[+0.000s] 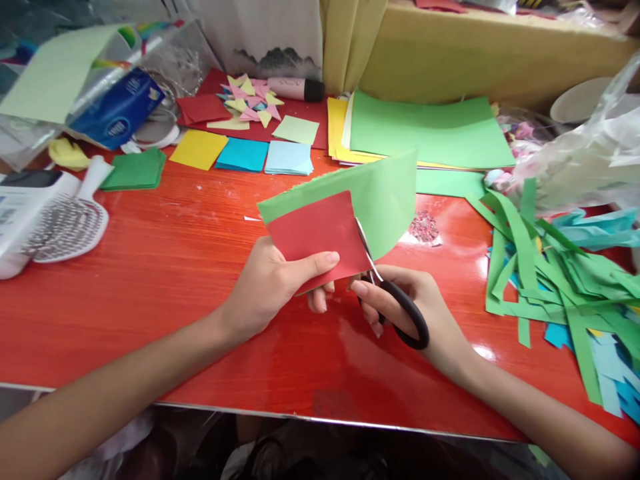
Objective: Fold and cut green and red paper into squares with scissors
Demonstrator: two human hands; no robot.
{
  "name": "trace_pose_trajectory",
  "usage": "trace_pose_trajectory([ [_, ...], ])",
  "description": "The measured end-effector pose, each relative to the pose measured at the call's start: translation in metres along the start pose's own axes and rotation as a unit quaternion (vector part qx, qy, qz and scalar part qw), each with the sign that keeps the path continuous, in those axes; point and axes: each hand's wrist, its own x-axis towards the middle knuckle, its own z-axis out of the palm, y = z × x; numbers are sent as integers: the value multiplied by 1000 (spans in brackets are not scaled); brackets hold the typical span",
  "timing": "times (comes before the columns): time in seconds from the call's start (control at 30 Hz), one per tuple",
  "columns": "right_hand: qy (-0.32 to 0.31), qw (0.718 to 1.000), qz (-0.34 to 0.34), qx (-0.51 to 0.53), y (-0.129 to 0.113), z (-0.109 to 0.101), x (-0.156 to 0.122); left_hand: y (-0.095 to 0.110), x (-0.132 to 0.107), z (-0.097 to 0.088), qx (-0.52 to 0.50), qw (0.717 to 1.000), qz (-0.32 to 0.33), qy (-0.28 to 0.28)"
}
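Note:
My left hand pinches a red paper square flat against a larger light green sheet, thumb on top and fingers beneath. Both papers are held above the red table. In my right hand is a pair of scissors with black handles. Its blades lie along the right edge of the red square, with the green sheet between them or just behind; the lower blade is hidden. Right of the cut line the green sheet curves upward.
Green paper strips heap at the right. Behind lie a green sheet stack, blue squares, yellow squares, dark green squares and folded paper pieces. A hairbrush lies left. The table's front edge is near my forearms.

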Motion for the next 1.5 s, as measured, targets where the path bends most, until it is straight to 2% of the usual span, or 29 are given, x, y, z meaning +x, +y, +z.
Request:
trace_pose_trajectory([
  [0.37, 11, 999, -27, -17, 2, 0, -3, 2, 0, 1, 1, 1000, -7, 12],
  [0.63, 26, 999, 6, -33, -4, 2, 1, -2, 0, 0, -1, 1000, -20, -17],
  [0.93, 24, 999, 3, -28, 0, 1, 0, 0, 1, 1, 4, 999, -36, -7],
  [1.17, 22, 999, 32, -19, -3, 3, 3, -2, 2, 1, -1, 999, -38, -13],
  [1.5, 36, 999, 18, -34, 2, 2, 2, -3, 2, 2, -15, 999, -27, -16],
])
